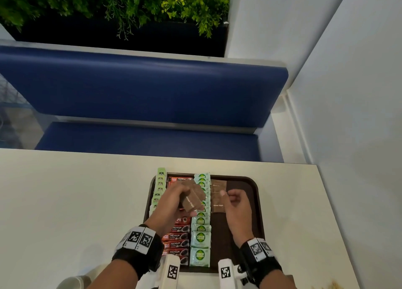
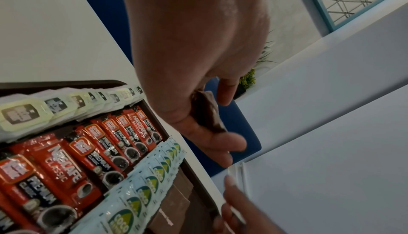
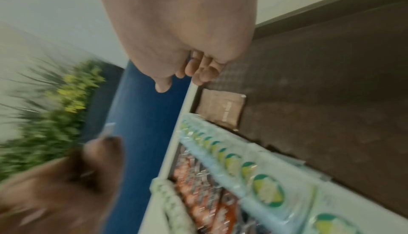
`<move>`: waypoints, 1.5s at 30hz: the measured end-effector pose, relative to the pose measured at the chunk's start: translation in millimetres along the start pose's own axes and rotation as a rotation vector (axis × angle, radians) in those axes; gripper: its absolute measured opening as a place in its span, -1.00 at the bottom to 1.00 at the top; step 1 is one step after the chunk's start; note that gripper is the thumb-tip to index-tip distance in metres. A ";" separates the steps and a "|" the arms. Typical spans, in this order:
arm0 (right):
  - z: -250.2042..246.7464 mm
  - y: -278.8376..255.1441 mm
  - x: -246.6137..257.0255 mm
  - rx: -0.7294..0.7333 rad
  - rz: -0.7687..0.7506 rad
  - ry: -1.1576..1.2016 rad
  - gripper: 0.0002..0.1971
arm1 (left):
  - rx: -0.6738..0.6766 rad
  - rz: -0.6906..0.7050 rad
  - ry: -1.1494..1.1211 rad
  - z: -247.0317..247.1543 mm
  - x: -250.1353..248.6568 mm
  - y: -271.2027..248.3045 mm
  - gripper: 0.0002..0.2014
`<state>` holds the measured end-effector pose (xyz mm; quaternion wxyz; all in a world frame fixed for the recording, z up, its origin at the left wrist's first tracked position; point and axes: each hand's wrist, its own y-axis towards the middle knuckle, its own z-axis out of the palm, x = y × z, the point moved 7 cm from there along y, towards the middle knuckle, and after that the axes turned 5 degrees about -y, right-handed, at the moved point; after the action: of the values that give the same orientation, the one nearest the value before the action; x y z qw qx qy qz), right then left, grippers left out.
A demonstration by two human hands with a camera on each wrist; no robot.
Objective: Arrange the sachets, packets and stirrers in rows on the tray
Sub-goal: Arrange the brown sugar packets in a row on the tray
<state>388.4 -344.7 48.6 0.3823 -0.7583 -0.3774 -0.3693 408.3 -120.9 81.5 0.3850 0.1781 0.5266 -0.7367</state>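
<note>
A dark brown tray lies on the table in front of me. Four rows lie on it: pale green tea tags, red coffee sticks, light blue Coco sachets and a short row of brown sugar sachets at the far end. My left hand hovers over the coffee and Coco rows and grips a fanned stack of brown sugar sachets. My right hand hangs over the tray just right of the brown row, fingers loosely curled, holding nothing I can see.
The right part of the tray floor is bare. The cream table stretches to the left. A blue bench and a planter stand beyond the far edge, and a white wall closes the right.
</note>
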 end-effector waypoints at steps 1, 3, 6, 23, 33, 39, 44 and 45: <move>0.0 -10.9 16.5 0.063 -0.015 0.071 -0.74 | 0.022 0.006 -0.018 5.8 -0.9 -2.0 -0.73; 3.8 -31.2 46.1 0.213 -0.051 0.125 -0.65 | 0.050 0.035 -0.032 17.0 -3.4 -5.8 -0.74; 5.3 -45.4 67.3 0.285 -0.086 0.072 -0.57 | 0.059 0.077 0.017 31.6 -6.2 -10.1 -0.76; -23.7 -31.0 49.1 0.321 0.039 0.255 -0.88 | 0.035 0.117 0.092 32.6 -2.6 -21.1 -0.72; -17.9 31.9 -49.6 0.256 0.109 0.023 -0.96 | -0.057 0.082 0.013 -2.9 -2.8 -17.8 -0.71; 2.0 32.1 -79.5 0.243 0.061 -0.171 -0.88 | -0.061 0.077 0.019 -12.0 -2.4 -17.8 -0.73; 8.8 35.8 -79.2 0.188 0.015 -0.275 -0.86 | -0.063 0.082 0.031 -13.1 -2.7 -19.3 -0.74; 8.0 36.5 -78.6 0.175 0.006 -0.298 -0.87 | -0.065 0.083 0.031 -13.5 -3.0 -19.3 -0.75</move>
<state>387.0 -376.1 -32.6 0.3876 -0.7695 -0.4584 -0.2178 393.7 -104.6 90.6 0.4125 0.1986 0.5483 -0.6998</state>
